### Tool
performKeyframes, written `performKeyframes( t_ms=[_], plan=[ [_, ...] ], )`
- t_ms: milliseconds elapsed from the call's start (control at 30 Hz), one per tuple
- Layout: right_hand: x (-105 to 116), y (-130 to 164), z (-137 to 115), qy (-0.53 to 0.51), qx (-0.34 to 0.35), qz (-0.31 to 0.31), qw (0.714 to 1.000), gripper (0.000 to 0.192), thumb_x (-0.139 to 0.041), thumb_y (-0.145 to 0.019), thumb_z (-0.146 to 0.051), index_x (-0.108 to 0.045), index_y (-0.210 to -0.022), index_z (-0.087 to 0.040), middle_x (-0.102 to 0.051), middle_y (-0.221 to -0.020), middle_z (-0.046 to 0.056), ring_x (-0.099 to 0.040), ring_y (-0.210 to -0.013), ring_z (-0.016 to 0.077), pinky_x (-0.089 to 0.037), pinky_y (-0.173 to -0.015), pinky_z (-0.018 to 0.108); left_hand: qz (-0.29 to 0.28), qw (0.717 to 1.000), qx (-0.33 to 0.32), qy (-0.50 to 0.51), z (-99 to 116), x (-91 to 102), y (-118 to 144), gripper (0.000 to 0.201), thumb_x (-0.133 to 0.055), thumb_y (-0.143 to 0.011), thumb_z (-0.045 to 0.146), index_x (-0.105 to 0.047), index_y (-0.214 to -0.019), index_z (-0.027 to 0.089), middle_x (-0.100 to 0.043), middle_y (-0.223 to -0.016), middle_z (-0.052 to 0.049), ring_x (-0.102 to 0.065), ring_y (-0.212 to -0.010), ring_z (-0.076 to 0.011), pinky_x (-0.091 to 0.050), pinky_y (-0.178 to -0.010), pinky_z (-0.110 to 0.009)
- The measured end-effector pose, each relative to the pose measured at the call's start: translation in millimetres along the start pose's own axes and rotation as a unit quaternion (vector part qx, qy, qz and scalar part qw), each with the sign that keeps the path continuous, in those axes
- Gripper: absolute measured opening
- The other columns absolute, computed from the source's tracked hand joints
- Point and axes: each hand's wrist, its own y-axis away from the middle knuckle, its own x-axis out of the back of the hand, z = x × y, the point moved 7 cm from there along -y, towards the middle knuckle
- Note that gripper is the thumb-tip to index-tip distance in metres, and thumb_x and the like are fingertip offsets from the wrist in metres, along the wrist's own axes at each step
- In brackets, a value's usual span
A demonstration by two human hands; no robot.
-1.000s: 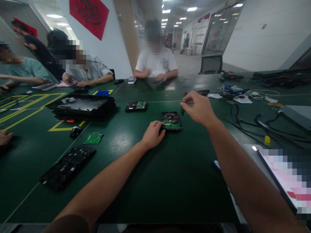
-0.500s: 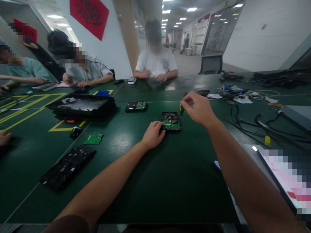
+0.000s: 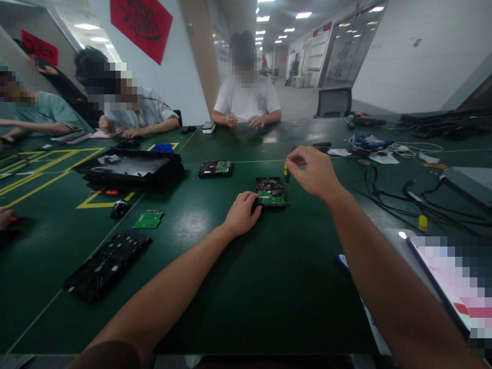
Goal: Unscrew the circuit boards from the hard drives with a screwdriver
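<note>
A hard drive (image 3: 271,185) lies flat on the green table, its green circuit board facing up. My left hand (image 3: 243,212) grips its near left corner, fingers closed on the edge. Just right of the drive, my right hand (image 3: 313,169) pinches the top of a small yellow-and-black screwdriver (image 3: 286,173). The screwdriver stands upright beside the drive's right edge; I cannot tell where its tip rests.
Another hard drive (image 3: 215,168) lies farther back. On the left are black trays (image 3: 130,166), a loose green circuit board (image 3: 148,219), a black bracket (image 3: 107,264) and a mouse (image 3: 120,208). Cables (image 3: 407,195) and a laptop (image 3: 430,287) occupy the right. Co-workers sit across the table.
The screwdriver has turned in my right fingers, showing more yellow. My left hand and the hard drive have stayed put. Across the table, a person's hand has shifted slightly.
</note>
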Motion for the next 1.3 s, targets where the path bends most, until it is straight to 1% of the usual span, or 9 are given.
performKeyframes(
  t_ms=[100,233,433,600,833,967,1100,1167,1300],
  plan=[
    [1.1,0.6,2.1,-0.001,-0.010,0.013,1.000,0.008,-0.068,-0.090,-0.030,-0.063,-0.091,-0.025,-0.073,-0.096,0.008,-0.069,-0.090,0.0266,-0.056,-0.085,0.046,-0.002,1.000,-0.001,0.002,0.0,-0.2,-0.4,0.035,-0.062,-0.099,0.028,-0.061,-0.133,0.020,-0.065,-0.132,-0.014,-0.059,-0.130,-0.0308,-0.052,-0.112,-0.051],
    [0.4,0.8,5.0,-0.007,-0.029,0.007,1.000,0.012,-0.068,-0.091,-0.035,-0.061,-0.089,-0.025,-0.074,-0.093,0.008,-0.069,-0.088,0.0271,-0.056,-0.083,0.046,0.000,1.000,-0.002,0.002,-0.1,0.0,-0.5,0.036,-0.064,-0.098,0.027,-0.061,-0.133,0.022,-0.065,-0.132,-0.013,-0.059,-0.129,-0.0306,-0.052,-0.112,-0.051],
    [-0.7,-0.2,2.1,-0.002,-0.019,-0.002,1.000,0.006,-0.066,-0.091,-0.030,-0.063,-0.092,-0.025,-0.075,-0.096,0.008,-0.070,-0.088,0.0266,-0.056,-0.085,0.046,-0.001,1.000,-0.002,-0.001,0.6,0.3,-0.3,0.035,-0.063,-0.099,0.028,-0.061,-0.133,0.020,-0.065,-0.132,-0.014,-0.058,-0.130,-0.0308,-0.052,-0.113,-0.051],
    [1.6,1.6,4.7,-0.003,-0.037,0.014,0.999,0.009,-0.069,-0.090,-0.032,-0.063,-0.092,-0.025,-0.075,-0.096,0.009,-0.070,-0.089,0.0281,-0.056,-0.083,0.047,-0.003,1.000,0.001,0.001,0.3,-0.1,-0.4,0.035,-0.063,-0.099,0.028,-0.061,-0.133,0.020,-0.065,-0.132,-0.014,-0.058,-0.130,-0.0312,-0.053,-0.111,-0.052],
    [-1.9,0.8,7.1,-0.025,-0.034,0.000,0.999,0.013,-0.070,-0.092,-0.037,-0.067,-0.097,-0.025,-0.074,-0.101,0.008,-0.069,-0.091,0.0273,-0.056,-0.081,0.046,0.000,1.000,0.000,0.000,0.2,0.1,-0.4,0.034,-0.062,-0.099,0.029,-0.061,-0.133,0.020,-0.065,-0.132,-0.014,-0.058,-0.130,-0.0312,-0.053,-0.111,-0.051],
    [-1.1,0.9,4.5,0.026,-0.021,0.008,0.999,0.015,-0.069,-0.092,-0.039,-0.067,-0.087,-0.026,-0.070,-0.092,0.008,-0.066,-0.088,0.0271,-0.053,-0.080,0.046,-0.003,1.000,-0.002,-0.001,0.7,0.2,-0.5,0.035,-0.062,-0.099,0.029,-0.061,-0.133,0.020,-0.065,-0.132,-0.014,-0.058,-0.130,-0.0314,-0.053,-0.111,-0.051],
    [0.4,3.4,5.0,0.047,-0.047,0.022,0.998,0.021,-0.069,-0.092,-0.042,-0.063,-0.081,-0.026,-0.069,-0.082,0.007,-0.064,-0.078,0.0254,-0.049,-0.073,0.043,-0.001,1.000,-0.004,0.002,1.2,0.9,-0.5,0.035,-0.062,-0.099,0.028,-0.061,-0.133,0.020,-0.065,-0.132,-0.014,-0.058,-0.130,-0.0313,-0.052,-0.112,-0.051],
    [-0.7,4.1,5.6,0.035,-0.059,0.009,0.998,0.024,-0.068,-0.094,-0.045,-0.065,-0.080,-0.026,-0.071,-0.080,0.006,-0.064,-0.074,0.0243,-0.047,-0.071,0.041,-0.003,1.000,-0.004,0.002,1.1,0.9,-0.5,0.035,-0.062,-0.099,0.028,-0.061,-0.133,0.019,-0.065,-0.132,-0.014,-0.058,-0.130,-0.0313,-0.052,-0.111,-0.051],
    [-5.7,3.7,5.7,0.005,-0.067,-0.060,0.996,0.037,-0.062,-0.098,-0.054,-0.071,-0.076,-0.026,-0.069,-0.069,0.004,-0.062,-0.068,0.0228,-0.043,-0.068,0.040,-0.008,1.000,-0.002,0.000,0.8,1.0,-0.5,0.036,-0.061,-0.100,0.029,-0.061,-0.134,0.018,-0.064,-0.132,-0.015,-0.058,-0.130,-0.0314,-0.052,-0.112,-0.051]
  ],
)
